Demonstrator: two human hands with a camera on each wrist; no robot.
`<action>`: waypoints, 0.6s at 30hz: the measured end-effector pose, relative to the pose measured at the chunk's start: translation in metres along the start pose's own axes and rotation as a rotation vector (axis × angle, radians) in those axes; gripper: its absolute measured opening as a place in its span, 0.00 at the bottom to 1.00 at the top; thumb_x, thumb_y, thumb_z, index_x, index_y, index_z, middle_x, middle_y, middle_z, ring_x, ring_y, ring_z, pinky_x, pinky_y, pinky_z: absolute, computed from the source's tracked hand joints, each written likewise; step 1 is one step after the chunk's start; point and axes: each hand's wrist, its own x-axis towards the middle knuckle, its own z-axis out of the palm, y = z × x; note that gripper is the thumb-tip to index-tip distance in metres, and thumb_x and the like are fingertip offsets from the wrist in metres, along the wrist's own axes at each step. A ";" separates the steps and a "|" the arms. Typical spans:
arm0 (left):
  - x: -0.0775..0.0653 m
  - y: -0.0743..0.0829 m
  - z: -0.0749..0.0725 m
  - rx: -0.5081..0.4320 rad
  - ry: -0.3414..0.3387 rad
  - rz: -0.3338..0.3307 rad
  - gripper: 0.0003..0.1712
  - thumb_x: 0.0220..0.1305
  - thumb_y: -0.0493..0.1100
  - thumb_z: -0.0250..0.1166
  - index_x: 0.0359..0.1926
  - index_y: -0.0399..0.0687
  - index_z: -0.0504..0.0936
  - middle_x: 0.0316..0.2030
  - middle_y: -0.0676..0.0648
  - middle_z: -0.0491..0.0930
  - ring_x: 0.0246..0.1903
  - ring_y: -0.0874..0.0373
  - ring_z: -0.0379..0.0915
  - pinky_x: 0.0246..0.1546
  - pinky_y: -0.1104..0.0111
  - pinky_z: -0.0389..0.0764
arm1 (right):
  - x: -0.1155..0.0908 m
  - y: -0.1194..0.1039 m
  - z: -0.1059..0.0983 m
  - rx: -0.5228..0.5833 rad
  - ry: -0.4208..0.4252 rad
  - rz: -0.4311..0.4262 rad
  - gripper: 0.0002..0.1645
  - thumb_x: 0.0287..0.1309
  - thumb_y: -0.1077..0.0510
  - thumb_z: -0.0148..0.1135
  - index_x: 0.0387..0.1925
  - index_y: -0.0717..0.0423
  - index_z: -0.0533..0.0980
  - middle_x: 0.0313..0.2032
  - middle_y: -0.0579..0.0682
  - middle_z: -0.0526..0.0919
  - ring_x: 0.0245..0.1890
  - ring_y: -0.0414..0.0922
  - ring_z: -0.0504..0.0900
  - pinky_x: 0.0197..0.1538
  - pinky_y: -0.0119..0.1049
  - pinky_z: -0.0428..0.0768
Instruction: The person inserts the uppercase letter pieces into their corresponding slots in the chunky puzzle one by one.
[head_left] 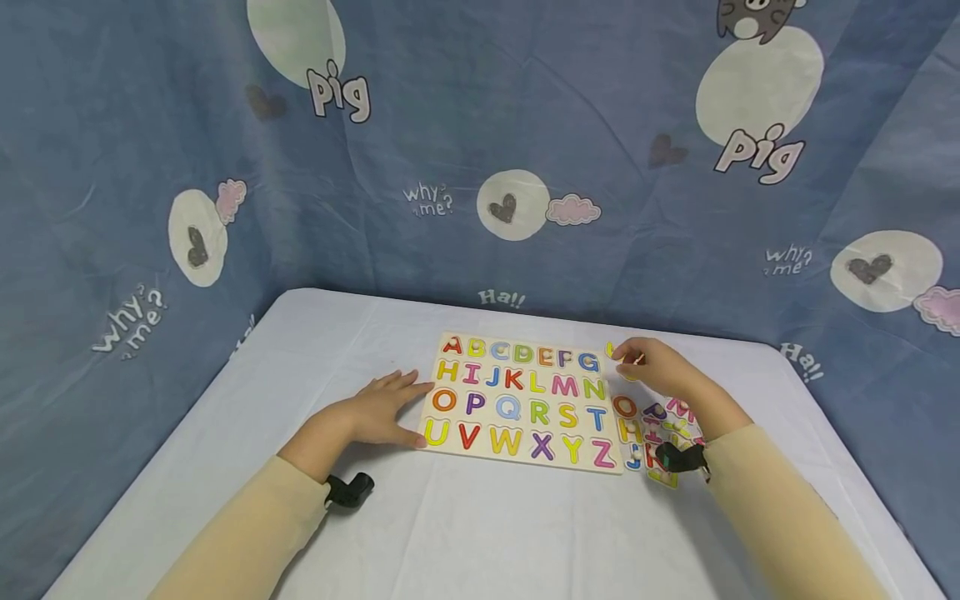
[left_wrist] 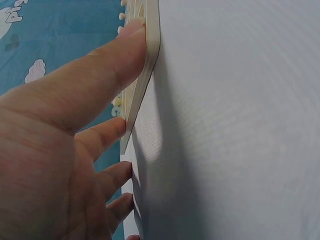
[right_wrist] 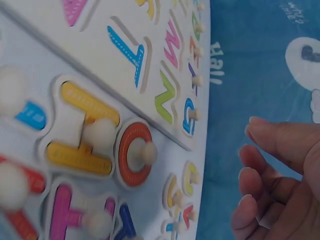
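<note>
My left hand [head_left: 378, 412] lies at the left edge of a wooden alphabet puzzle board [head_left: 525, 455], its fingers spread. In the left wrist view the thumb [left_wrist: 107, 65] rests on the board's edge. Knobbed letters fill the board's top row, A through G [head_left: 588, 362]; the lower rows show coloured letter shapes without knobs. Beyond the board's upper right corner, my right hand [head_left: 656, 367] hovers with loosely bent fingers and nothing between them. A yellow letter piece [head_left: 610, 348] shows by its fingertips. Below the wrist lie an orange O [head_left: 624, 407] and a yellow H [head_left: 630, 431].
Several more knobbed letters lie right of the board, among them a blue J [head_left: 633, 457] and a pink M [head_left: 681, 408], partly under the right forearm. A white cloth [head_left: 480, 533] covers the table. Blue printed fabric [head_left: 420, 267] hangs behind it.
</note>
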 end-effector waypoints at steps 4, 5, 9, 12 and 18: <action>0.000 0.000 0.000 0.001 0.003 -0.005 0.57 0.50 0.65 0.75 0.77 0.56 0.61 0.78 0.40 0.50 0.76 0.37 0.39 0.71 0.38 0.47 | -0.014 0.002 -0.002 -0.002 -0.023 -0.021 0.12 0.69 0.57 0.61 0.49 0.61 0.78 0.40 0.52 0.77 0.38 0.48 0.73 0.41 0.40 0.76; 0.000 0.000 0.000 0.001 0.004 -0.007 0.57 0.50 0.65 0.75 0.77 0.56 0.61 0.78 0.40 0.50 0.76 0.37 0.39 0.71 0.38 0.47 | -0.018 0.003 -0.001 -0.001 -0.032 -0.024 0.12 0.69 0.58 0.61 0.48 0.61 0.78 0.39 0.52 0.77 0.38 0.48 0.73 0.40 0.40 0.76; 0.001 0.000 0.001 0.006 0.005 -0.006 0.57 0.50 0.65 0.75 0.77 0.56 0.61 0.78 0.40 0.50 0.76 0.37 0.39 0.71 0.38 0.47 | -0.031 0.007 0.005 0.008 -0.067 -0.021 0.10 0.68 0.59 0.62 0.47 0.60 0.78 0.37 0.50 0.76 0.36 0.47 0.72 0.37 0.38 0.75; 0.000 0.000 0.000 0.006 0.002 -0.004 0.57 0.50 0.65 0.75 0.77 0.56 0.61 0.78 0.40 0.50 0.76 0.37 0.39 0.72 0.39 0.46 | -0.037 0.010 0.011 0.012 -0.093 -0.015 0.08 0.68 0.59 0.63 0.44 0.58 0.79 0.35 0.49 0.76 0.34 0.47 0.73 0.35 0.37 0.75; 0.000 0.001 -0.001 0.004 -0.007 -0.001 0.57 0.51 0.65 0.74 0.77 0.56 0.60 0.78 0.39 0.50 0.76 0.37 0.39 0.72 0.39 0.46 | -0.048 0.014 0.020 0.053 -0.140 -0.007 0.07 0.66 0.58 0.65 0.43 0.56 0.79 0.35 0.48 0.76 0.35 0.47 0.73 0.37 0.38 0.75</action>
